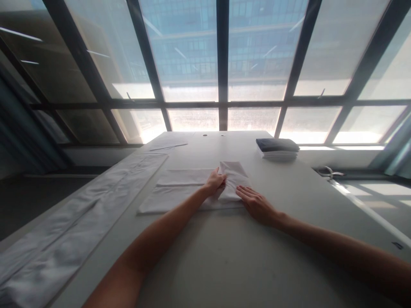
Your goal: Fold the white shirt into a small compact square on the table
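A white cloth (pixel 180 192) lies spread in a long flat shape across the white table, with its right end folded back over itself as a flap (pixel 233 171). At the flap's left edge, my left hand (pixel 216 181) is closed, pinching the fabric between thumb and fingers. My right hand (pixel 257 203) rests flat on the lower right of the flap, its fingers stretched out. Small wrinkles run through the flap between the two hands. What lies under the flap is hidden.
Along the table's left side stretches a long, creased white cloth (pixel 105 196). Another thin white piece (pixel 167 143) lies behind it. A stack of folded cloths (pixel 278 148), dark on top and white below, sits at the right edge. Tall windows (pixel 192 51) stand beyond the table (pixel 205 265).
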Demonstrator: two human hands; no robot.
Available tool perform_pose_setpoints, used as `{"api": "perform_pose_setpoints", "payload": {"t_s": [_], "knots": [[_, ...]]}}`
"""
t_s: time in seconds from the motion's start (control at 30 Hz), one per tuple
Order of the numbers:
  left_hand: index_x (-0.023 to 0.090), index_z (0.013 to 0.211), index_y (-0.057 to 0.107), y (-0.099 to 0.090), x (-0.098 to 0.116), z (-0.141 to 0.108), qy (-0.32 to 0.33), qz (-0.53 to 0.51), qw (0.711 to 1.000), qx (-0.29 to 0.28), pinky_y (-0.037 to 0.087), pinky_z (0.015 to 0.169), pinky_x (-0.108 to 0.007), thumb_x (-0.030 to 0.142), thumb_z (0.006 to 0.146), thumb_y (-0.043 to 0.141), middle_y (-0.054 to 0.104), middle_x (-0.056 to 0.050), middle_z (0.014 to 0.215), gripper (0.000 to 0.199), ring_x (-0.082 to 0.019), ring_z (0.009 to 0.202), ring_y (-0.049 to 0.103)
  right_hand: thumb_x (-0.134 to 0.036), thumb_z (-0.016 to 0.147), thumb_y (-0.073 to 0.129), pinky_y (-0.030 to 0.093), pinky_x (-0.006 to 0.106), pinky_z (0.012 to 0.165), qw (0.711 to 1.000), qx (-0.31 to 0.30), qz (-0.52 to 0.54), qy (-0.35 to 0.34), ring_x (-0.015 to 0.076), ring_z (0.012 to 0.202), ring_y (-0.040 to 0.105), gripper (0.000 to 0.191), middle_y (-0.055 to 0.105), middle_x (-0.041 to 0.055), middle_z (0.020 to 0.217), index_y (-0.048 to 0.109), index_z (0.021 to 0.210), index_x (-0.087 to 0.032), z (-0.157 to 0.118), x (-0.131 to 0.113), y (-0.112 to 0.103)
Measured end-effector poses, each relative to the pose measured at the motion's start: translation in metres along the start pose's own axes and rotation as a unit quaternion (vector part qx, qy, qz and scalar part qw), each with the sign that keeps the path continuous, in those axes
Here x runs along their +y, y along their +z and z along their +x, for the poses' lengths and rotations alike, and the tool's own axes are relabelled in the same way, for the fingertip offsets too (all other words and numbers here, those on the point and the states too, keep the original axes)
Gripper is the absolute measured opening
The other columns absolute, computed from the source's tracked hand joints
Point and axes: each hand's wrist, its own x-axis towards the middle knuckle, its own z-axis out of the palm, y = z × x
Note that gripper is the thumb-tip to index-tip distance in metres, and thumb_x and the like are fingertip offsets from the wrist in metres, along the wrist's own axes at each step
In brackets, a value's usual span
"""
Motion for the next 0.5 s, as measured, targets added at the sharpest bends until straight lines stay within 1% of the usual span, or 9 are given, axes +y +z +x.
{"api": "perform_pose_setpoints", "payload": {"t_s": [0.07, 0.1, 0.13, 0.17, 0.23, 0.3, 0.33, 0.4, 0.5], "knots": [[0.014, 0.14, 0.056, -0.006, 0.005, -0.001, 0.042, 0.063, 0.997, 0.005, 0.057, 0.09, -0.039, 0.022, 0.091, 0.064, 0.07, -0.007, 0.092, 0.051, -0.021, 0.087, 0.068, -0.013, 0.101, 0.042, 0.039, 0.051, 0.123, 1.0, -0.013, 0.011, -0.005, 0.0247, 0.147, 0.045, 0.057, 0.049, 0.0103, 0.158, 0.05, 0.156, -0.024, -0.001, -0.002, 0.001], [0.012, 0.141, 0.056, -0.009, 0.009, -0.003, 0.085, 0.118, 0.989, 0.004, 0.053, 0.101, -0.043, 0.024, 0.09, 0.066, 0.071, -0.012, 0.106, 0.054, -0.025, 0.103, 0.068, -0.013, 0.101, 0.043, 0.038, 0.05, 0.124, 1.0, -0.019, 0.016, -0.007, 0.0242, 0.148, 0.045, 0.057, 0.048, 0.0095, 0.159, 0.049, 0.157, -0.025, -0.002, -0.002, 0.0], [0.012, 0.143, 0.056, -0.013, 0.012, -0.007, 0.143, 0.183, 0.973, -0.01, 0.046, 0.111, -0.047, 0.028, 0.09, 0.068, 0.068, -0.017, 0.122, 0.057, -0.03, 0.119, 0.063, -0.014, 0.101, 0.043, 0.037, 0.05, 0.125, 1.0, -0.023, 0.02, -0.007, 0.0239, 0.149, 0.044, 0.057, 0.047, 0.0088, 0.16, 0.049, 0.157, -0.026, -0.003, -0.002, 0.0], [0.012, 0.146, 0.055, -0.017, 0.015, -0.012, 0.205, 0.252, 0.945, -0.04, 0.039, 0.118, -0.05, 0.034, 0.09, 0.07, 0.061, -0.02, 0.138, 0.062, -0.033, 0.134, 0.054, -0.014, 0.101, 0.044, 0.036, 0.05, 0.125, 0.999, -0.022, 0.023, -0.005, 0.024, 0.149, 0.043, 0.057, 0.047, 0.0086, 0.16, 0.049, 0.157, -0.027, -0.004, -0.003, -0.001], [0.016, 0.151, 0.051, -0.024, 0.019, -0.026, 0.312, 0.366, 0.866, -0.14, 0.032, 0.124, -0.051, 0.049, 0.089, 0.073, 0.045, -0.019, 0.159, 0.073, -0.037, 0.15, 0.038, -0.012, 0.1, 0.046, 0.036, 0.051, 0.125, 1.0, -0.01, 0.028, 0.001, 0.0251, 0.149, 0.043, 0.057, 0.048, 0.0094, 0.159, 0.051, 0.155, -0.025, -0.005, -0.003, -0.002], [0.022, 0.154, 0.048, -0.025, 0.02, -0.044, 0.364, 0.411, 0.801, -0.239, 0.034, 0.124, -0.05, 0.052, 0.088, 0.074, 0.041, -0.015, 0.163, 0.078, -0.036, 0.152, 0.035, -0.009, 0.098, 0.046, 0.037, 0.049, 0.124, 0.999, 0.006, 0.037, 0.006, 0.0254, 0.149, 0.043, 0.058, 0.05, 0.0102, 0.158, 0.053, 0.153, -0.021, -0.004, -0.003, -0.002], [0.022, 0.155, 0.046, -0.023, 0.02, -0.052, 0.382, 0.42, 0.781, -0.262, 0.036, 0.123, -0.048, 0.047, 0.09, 0.073, 0.044, -0.014, 0.162, 0.075, -0.034, 0.151, 0.038, -0.008, 0.097, 0.045, 0.038, 0.048, 0.124, 0.999, 0.013, 0.041, 0.01, 0.025, 0.149, 0.044, 0.058, 0.051, 0.0103, 0.157, 0.054, 0.152, -0.02, -0.003, -0.004, -0.002], [0.021, 0.155, 0.046, -0.018, 0.02, -0.065, 0.413, 0.426, 0.765, -0.251, 0.039, 0.122, -0.044, 0.028, 0.094, 0.067, 0.053, -0.013, 0.156, 0.065, -0.029, 0.147, 0.046, -0.006, 0.096, 0.044, 0.039, 0.046, 0.123, 0.998, 0.025, 0.045, 0.022, 0.0243, 0.147, 0.046, 0.058, 0.053, 0.0106, 0.156, 0.055, 0.152, -0.019, -0.002, -0.004, -0.003], [0.019, 0.146, 0.054, -0.01, 0.024, -0.075, 0.435, 0.449, 0.76, -0.178, 0.046, 0.116, -0.04, 0.009, 0.096, 0.052, 0.064, -0.011, 0.144, 0.051, -0.024, 0.138, 0.056, -0.008, 0.097, 0.043, 0.042, 0.048, 0.121, 0.997, 0.048, 0.043, 0.039, 0.0254, 0.145, 0.049, 0.058, 0.055, 0.0119, 0.154, 0.054, 0.152, -0.018, -0.003, -0.003, -0.002]]}}
